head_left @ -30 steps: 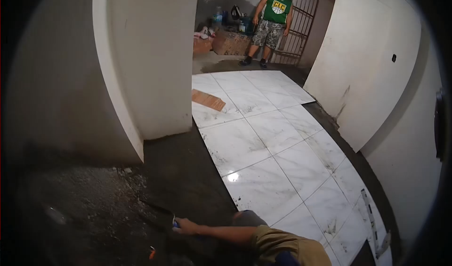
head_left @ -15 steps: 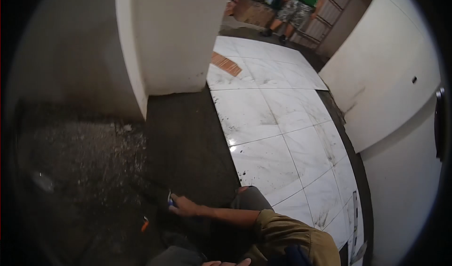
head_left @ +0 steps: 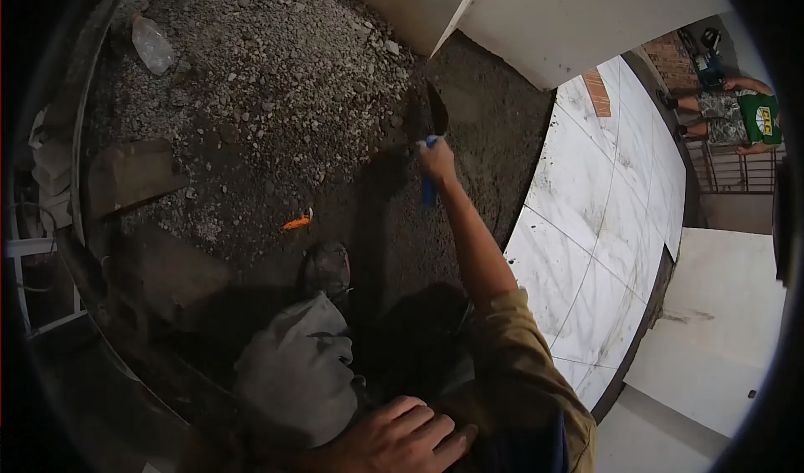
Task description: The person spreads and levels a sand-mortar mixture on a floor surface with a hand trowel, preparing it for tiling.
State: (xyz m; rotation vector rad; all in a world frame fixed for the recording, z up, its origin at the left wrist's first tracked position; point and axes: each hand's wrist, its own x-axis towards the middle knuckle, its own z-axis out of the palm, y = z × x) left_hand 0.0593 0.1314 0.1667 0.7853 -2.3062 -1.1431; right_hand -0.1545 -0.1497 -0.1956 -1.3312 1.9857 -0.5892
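Right grip (head_left: 436, 161) around trowel (head_left: 436, 114), blade dark, handle partly hidden

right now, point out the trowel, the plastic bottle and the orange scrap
trowel (head_left: 436, 116), head view, on its dark blade
plastic bottle (head_left: 152, 46), head view, on its clear body
orange scrap (head_left: 295, 222), head view, on its middle

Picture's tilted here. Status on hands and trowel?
Right hand shut on trowel, blade over dark mortar. Left hand open by knee. Orange bit lies nearby, apart.
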